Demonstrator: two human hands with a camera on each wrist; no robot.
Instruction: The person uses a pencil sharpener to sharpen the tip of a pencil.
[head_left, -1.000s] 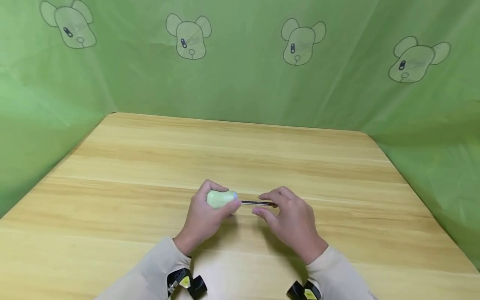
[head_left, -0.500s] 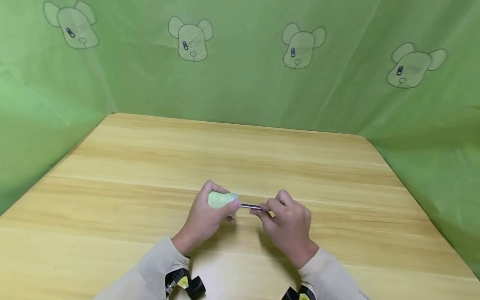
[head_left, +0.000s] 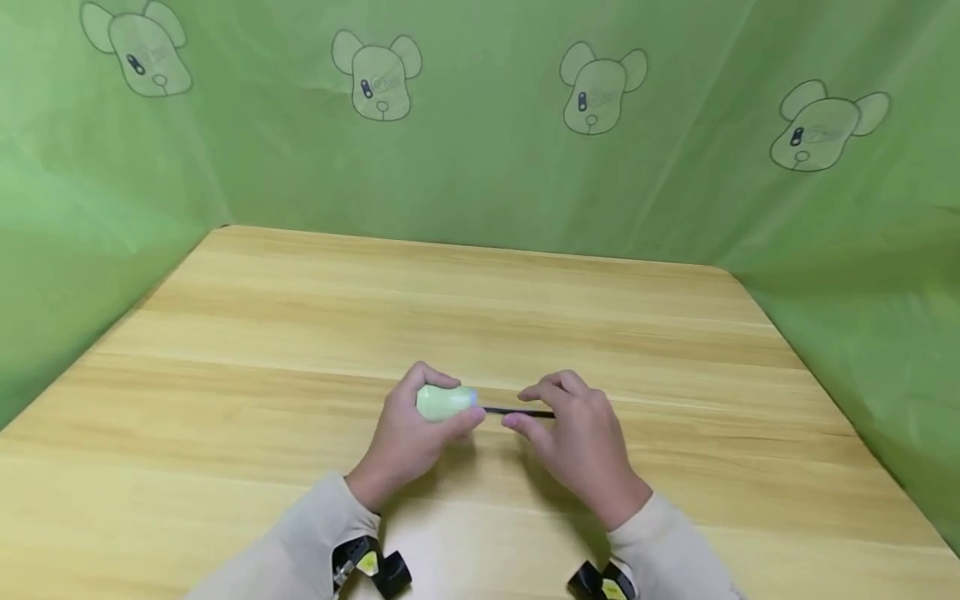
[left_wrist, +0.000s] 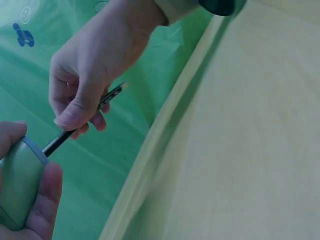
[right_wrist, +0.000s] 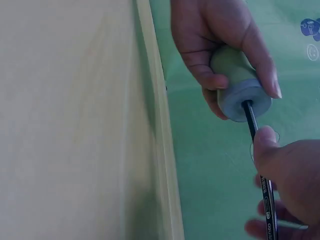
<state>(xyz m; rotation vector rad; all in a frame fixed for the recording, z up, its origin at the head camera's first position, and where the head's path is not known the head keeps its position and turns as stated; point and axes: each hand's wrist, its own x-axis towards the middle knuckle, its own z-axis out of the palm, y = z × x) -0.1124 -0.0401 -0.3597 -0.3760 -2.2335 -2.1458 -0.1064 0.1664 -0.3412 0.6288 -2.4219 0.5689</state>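
A light green, rounded pencil sharpener (head_left: 442,402) with a bluish end face is gripped in my left hand (head_left: 408,433) above the table. In the right wrist view, a black pencil (right_wrist: 251,118) goes into the hole in that end face. My right hand (head_left: 585,429) is at the pencil's outer part, thumb and fingers curved loosely around it. Seen from the left wrist, the right thumb lies across the pencil (left_wrist: 59,141), and its far end sticks out past the fingers. The pencil's tip is hidden inside the sharpener.
The wooden table (head_left: 480,317) has a straight front edge in both wrist views. Green sheeting (head_left: 487,183) printed with bear faces hangs behind and at the sides. Black cameras (head_left: 371,567) are strapped to both wrists.
Half a second ago the right fingers pinched the pencil closer together; now they have spread, with more of the pencil showing. The left hand and sharpener stay nearly in place.
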